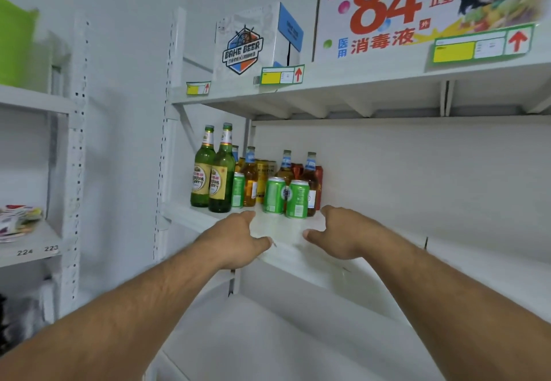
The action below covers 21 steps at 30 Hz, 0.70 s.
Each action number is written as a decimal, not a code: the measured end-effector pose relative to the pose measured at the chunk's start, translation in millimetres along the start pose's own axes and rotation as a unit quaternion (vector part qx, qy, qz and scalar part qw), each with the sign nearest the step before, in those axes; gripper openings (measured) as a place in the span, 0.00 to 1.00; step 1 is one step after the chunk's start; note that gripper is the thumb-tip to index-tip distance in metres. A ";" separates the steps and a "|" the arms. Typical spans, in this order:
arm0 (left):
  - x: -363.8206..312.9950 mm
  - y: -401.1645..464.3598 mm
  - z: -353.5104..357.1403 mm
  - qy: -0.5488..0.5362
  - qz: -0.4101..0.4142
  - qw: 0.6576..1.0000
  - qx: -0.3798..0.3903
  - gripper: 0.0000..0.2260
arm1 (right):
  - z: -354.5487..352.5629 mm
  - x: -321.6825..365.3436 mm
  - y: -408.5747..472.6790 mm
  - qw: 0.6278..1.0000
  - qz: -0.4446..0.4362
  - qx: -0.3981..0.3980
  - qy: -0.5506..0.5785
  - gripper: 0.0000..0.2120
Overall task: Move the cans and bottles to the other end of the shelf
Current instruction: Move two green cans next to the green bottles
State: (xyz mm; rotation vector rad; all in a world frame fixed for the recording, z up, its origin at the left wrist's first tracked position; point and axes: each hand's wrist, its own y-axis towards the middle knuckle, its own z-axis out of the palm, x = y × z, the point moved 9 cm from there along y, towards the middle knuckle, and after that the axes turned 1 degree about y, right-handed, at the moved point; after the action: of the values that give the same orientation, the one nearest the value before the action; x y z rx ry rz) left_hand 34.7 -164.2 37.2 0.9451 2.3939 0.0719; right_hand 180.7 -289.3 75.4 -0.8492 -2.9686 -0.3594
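Cans (286, 197) and bottles (213, 172) bunched at left end of shelf (286, 231). Left hand (235, 239), right hand (340, 236) loose, holding nothing. Glass heavy, breaks: grab round middle. Cans light, smooth: grab sides.

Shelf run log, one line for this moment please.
left hand open | right hand open | both near green cans | bottles untouched, shelf left end

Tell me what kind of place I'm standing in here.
Probably a shop or its stockroom: white metal shelving with price labels on the shelf edges, beer bottles and cans grouped together, and cartons of beer and disinfectant stored above.
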 end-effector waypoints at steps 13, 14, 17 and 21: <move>6.4 125.4 17.6 -0.079 0.026 0.997 -0.005 0.32 | 19.9 4.3 114.9 0.999 -0.008 -0.028 0.031 0.23; 6.5 134.5 18.4 -0.095 0.027 0.995 -0.004 0.30 | 23.0 2.6 126.2 0.999 0.000 -0.034 0.033 0.23; 10.4 163.6 23.3 -0.156 0.028 0.987 -0.002 0.24 | 26.3 -1.4 153.8 0.996 0.026 -0.061 0.064 0.20; 19.7 207.0 31.5 -0.229 0.027 0.973 0.008 0.28 | 24.2 -9.2 175.8 0.979 0.102 -0.096 0.146 0.10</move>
State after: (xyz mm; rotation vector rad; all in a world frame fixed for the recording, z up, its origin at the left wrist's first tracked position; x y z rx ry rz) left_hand 166.5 -1.0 51.9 0.9193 1.9459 -0.1336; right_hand 281.7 -143.6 88.3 -1.0086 -2.5801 -0.7012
